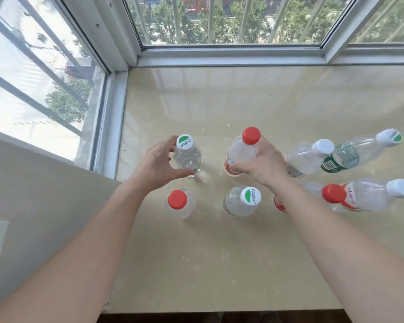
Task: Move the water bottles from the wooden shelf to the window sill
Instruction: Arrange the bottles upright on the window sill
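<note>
Several clear water bottles stand upright on the beige window sill (pixel 219 252). My left hand (pixel 154 164) curls around a bottle with a white-and-green cap (pixel 188 157) at the left of the back row. Just to its right, a red-capped bottle (pixel 239 150) stands in the grip of my right hand (pixel 264 166). Both bottles rest on the sill. In front of them stand another red-capped bottle (pixel 179 203) and a white-and-green-capped bottle (pixel 241 202). The wooden shelf is out of view.
Further bottles stand to the right: a white-capped one (pixel 310 157), a green-labelled one (pixel 359 152), a red-capped one (pixel 334 194) and a white-capped one (pixel 378 197). Window frames (pixel 219 57) bound the sill at the back and left. A grey wall (pixel 33 194) lies at the left.
</note>
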{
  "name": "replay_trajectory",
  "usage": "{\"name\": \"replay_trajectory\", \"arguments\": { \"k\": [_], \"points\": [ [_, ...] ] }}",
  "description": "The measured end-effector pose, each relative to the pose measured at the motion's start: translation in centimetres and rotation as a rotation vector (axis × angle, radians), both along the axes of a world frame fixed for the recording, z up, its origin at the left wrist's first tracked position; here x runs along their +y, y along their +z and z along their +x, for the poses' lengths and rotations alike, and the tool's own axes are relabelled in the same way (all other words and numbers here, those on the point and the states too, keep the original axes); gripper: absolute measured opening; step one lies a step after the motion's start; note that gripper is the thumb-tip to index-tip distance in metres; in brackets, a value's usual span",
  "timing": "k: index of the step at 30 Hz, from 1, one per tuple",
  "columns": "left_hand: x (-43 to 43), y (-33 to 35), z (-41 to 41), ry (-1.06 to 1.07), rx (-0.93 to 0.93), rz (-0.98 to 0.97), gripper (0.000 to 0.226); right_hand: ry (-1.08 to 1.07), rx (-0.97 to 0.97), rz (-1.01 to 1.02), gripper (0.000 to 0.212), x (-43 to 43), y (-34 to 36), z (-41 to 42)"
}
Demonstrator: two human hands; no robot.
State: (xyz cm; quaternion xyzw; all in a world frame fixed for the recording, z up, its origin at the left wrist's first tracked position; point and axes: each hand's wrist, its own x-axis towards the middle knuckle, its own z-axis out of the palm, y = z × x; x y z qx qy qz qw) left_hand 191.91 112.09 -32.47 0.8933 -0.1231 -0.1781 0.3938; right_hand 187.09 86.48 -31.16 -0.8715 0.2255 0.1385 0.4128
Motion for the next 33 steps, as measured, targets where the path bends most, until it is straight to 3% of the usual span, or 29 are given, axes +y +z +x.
{"name": "replay_trajectory", "arguments": {
  "k": [23,33],
  "points": [
    [-0.3,-0.7,-0.2,0.036,-0.102,-0.058,0.063,0.025,-0.112,0.091,0.057,0.2,-1.8,-0.9],
    [0.0,-0.3,-0.5,-0.003,-0.168,0.133,0.07,0.031,-0.091,0.045,0.065,0.0,-1.7,-1.0]
  ]
}}
